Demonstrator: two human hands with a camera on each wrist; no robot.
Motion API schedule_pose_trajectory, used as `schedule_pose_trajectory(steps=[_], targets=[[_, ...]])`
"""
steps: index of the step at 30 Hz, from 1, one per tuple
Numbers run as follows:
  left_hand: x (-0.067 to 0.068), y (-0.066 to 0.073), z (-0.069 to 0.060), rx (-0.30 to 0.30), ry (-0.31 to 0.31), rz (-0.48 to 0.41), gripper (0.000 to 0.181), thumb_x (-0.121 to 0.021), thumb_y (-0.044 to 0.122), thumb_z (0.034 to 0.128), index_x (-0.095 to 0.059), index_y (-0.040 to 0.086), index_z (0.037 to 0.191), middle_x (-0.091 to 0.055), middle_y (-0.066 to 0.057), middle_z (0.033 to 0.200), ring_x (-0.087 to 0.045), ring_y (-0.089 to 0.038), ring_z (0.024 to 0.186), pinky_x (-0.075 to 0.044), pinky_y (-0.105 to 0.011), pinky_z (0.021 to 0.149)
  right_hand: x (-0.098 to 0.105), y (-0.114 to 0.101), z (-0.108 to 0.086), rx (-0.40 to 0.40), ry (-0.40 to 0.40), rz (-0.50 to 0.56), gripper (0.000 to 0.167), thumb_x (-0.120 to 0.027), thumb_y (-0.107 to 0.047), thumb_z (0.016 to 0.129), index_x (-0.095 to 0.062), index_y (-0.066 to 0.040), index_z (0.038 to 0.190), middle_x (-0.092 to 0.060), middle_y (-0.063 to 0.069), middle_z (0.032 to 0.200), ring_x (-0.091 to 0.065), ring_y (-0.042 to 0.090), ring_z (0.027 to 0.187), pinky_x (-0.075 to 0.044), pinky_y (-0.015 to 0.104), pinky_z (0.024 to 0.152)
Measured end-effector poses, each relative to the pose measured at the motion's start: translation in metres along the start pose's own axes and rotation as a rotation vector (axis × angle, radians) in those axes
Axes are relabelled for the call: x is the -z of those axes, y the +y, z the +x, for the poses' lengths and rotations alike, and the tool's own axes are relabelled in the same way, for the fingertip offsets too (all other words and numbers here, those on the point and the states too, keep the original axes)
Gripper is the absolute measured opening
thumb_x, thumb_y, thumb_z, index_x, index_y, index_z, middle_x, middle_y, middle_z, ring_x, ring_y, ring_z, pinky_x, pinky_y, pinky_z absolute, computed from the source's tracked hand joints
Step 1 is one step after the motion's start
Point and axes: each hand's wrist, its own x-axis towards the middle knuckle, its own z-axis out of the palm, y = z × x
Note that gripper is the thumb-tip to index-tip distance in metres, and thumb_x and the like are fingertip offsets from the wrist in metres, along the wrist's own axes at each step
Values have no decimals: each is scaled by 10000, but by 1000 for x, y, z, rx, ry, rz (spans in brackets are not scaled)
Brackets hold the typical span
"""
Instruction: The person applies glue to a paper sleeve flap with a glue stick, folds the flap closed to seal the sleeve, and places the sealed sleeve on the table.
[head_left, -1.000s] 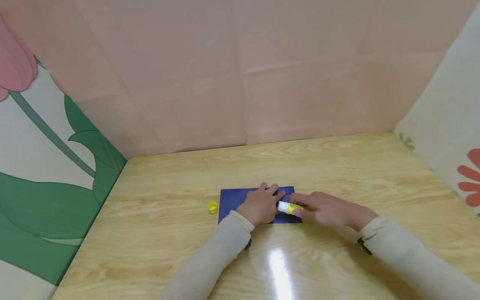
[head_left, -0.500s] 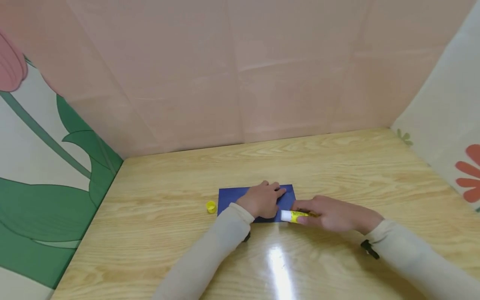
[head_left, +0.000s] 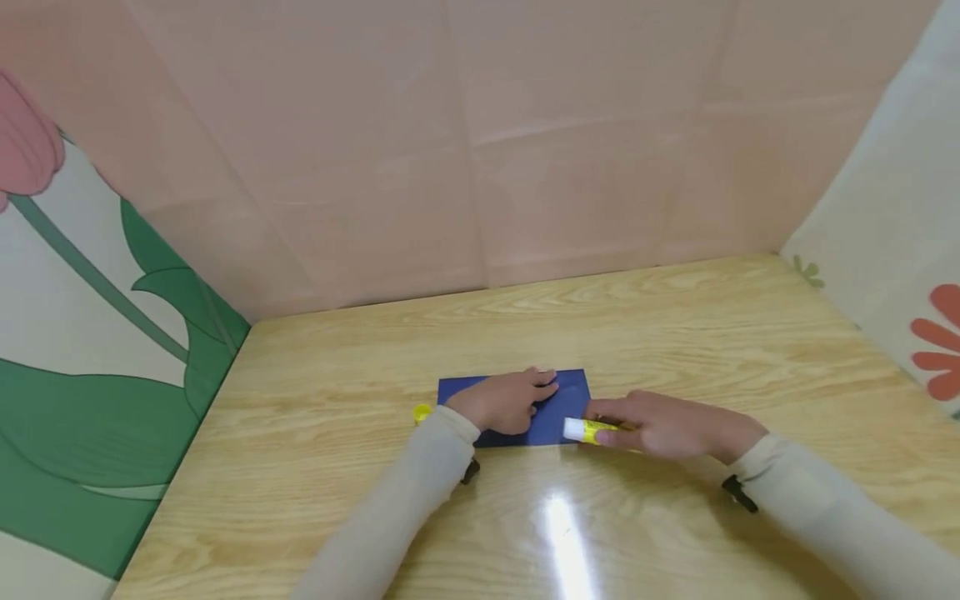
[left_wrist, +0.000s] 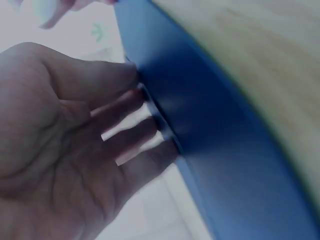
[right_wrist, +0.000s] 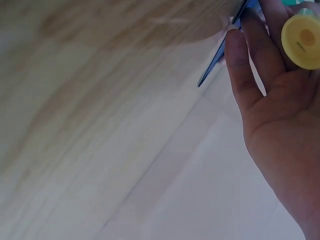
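Observation:
A dark blue sheet of paper [head_left: 555, 421] lies flat in the middle of the table. My left hand [head_left: 501, 402] rests on its left half; in the left wrist view the fingertips touch the blue paper [left_wrist: 200, 115]. At the sheet's right edge, my right hand [head_left: 660, 425] grips a yellow glue stick [head_left: 592, 431], its white end pointing left over the paper's near right corner. The glue stick's round yellow base [right_wrist: 301, 41] shows in the right wrist view beside the fingers. A yellow cap [head_left: 422, 412] sits left of the sheet, partly hidden by the left sleeve.
The wood-grain table [head_left: 337, 367] reaches back to a pinkish covering [head_left: 375, 183]. A flower-patterned panel [head_left: 97, 400] stands along its left side, and a pale panel [head_left: 885, 233] along its right. Light glares on the table in front of the paper.
My left hand has slid left across the paper, and its sleeve now partly covers the cap. My right hand brought the glue stick slightly nearer to me, then stayed almost still.

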Motion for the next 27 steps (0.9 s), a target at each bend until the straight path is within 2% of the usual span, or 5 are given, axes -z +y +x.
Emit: schedule_pose_trajectory(steps=[4,12,16,21,27], targets=[[-3,-3,-2,-13,20,-41,615,-449,64,1012,-289,265,1571,-184,128,1664,-160,-140,1552,-298,-300,1213,1,1,-1,-7,-16,-8,148,-469,-403,1045,-587,-349,1117,-594,-100,797,-485,-13,648,-434,211,639],[4,18,12,51,101,353,537,-445,250,1060,-287,349,1564,-293,109,1618,-402,-183,1390,-544,-305,950,3,-6,2,14,-49,20,149,-463,-401,1048,-566,-309,1104,-555,-119,772,-480,-7,619,-434,211,620],[3,7,7,22,54,197,609,-501,143,1021,-283,292,1570,-261,96,1644,-337,-172,1482,-438,-283,1102,4,-8,1,-20,-63,53,168,-462,-392,1049,-577,-286,1113,-579,-77,773,-478,7,593,-439,221,587],[-3,-7,-3,12,-8,-71,742,-483,-8,962,-216,294,1585,-71,169,1673,-64,-171,1565,-437,-256,1037,9,-8,-1,-95,-79,96,189,-466,-397,1045,-580,-263,1112,-593,-48,774,-463,31,560,-429,234,561],[-15,0,-9,47,115,187,616,-476,203,1033,-227,316,1584,-196,19,1651,-230,-257,1507,-350,-405,1189,6,-8,2,-144,-90,124,196,-483,-423,1034,-579,-281,1128,-627,-32,804,-472,45,555,-429,243,544]])
